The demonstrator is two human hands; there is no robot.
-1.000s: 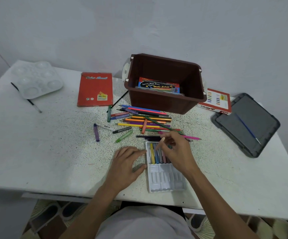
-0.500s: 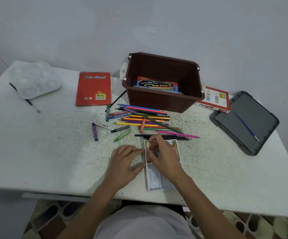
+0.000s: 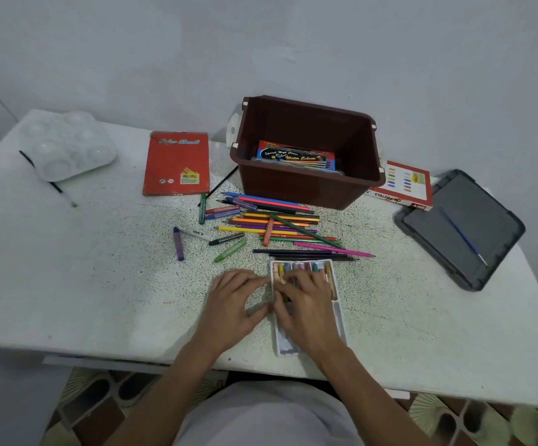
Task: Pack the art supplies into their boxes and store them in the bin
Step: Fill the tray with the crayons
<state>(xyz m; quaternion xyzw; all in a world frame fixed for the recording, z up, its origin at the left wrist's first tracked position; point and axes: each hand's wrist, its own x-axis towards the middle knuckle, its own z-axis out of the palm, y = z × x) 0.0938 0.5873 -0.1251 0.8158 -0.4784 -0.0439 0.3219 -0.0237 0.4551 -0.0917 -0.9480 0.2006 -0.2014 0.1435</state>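
Step in hand, by my read: filling pastel tray (image 3: 339,317), sitting lower centre of frame on counter (image 3: 84,268).
- Right hand (image 3: 306,309) lying flat over tray, fingers spread, pressing pastels (image 3: 300,267) into slots; nothing pinched that I can see.
- Left hand (image 3: 234,305) bracing tray's left edge, fingers loose, not gripping.
- Loose pastels (image 3: 230,250) lying left of pencil pile (image 3: 277,225), centre frame.
- Next move likely calling for reach to those, then sliding tray into oil pastels box (image 3: 403,185), right of bin (image 3: 309,191).
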